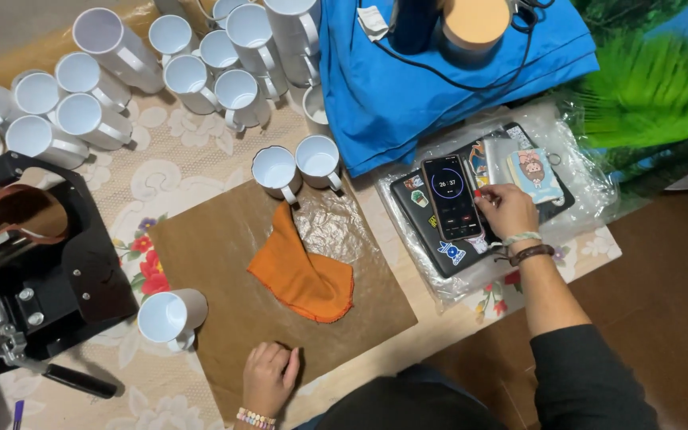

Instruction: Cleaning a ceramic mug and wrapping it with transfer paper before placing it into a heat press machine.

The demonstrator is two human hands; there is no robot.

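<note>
My right hand [507, 209] grips the right edge of a black smartphone [451, 197] with a lit screen, holding it over a sticker-covered laptop [447, 256] wrapped in clear plastic. Resting on the near edge of a brown paper sheet [216, 255] is my left hand [268, 376], fingers curled loosely and holding nothing. An orange cloth [304, 272] lies folded on the sheet just beyond that hand. One white mug [170, 316] lies on its side to the left of the sheet. Two white mugs [296, 166] stand at the sheet's far edge.
A black mug heat press [25, 263] stands at the left. Several white mugs [161, 72] are clustered at the back. Folded blue fabric [439, 80] carries a cable and a round pad [475, 20]. Green artificial foliage [646, 87] is at the right. A floral tablecloth [169, 151] covers the table.
</note>
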